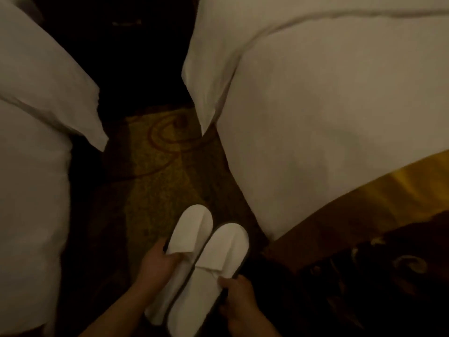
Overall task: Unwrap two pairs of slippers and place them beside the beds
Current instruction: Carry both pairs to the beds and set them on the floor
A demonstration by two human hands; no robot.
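Two white slippers lie side by side, toes pointing away from me, over the patterned carpet between two beds. My left hand [159, 261] grips the left slipper [192, 227] at its opening, thumb on the outer edge and fingers tucked inside. The right slipper [227, 246] is pinched at its outer edge by my right hand [237, 295]. Both slippers are unwrapped. Whether they touch the floor is unclear in the dim light.
A white-covered bed [328, 117] fills the right side, with a gold and brown runner [376, 198] across it. Another white bed [31, 154] stands at the left. The yellow-brown swirled carpet [155, 166] runs along the narrow aisle between them, dark at the far end.
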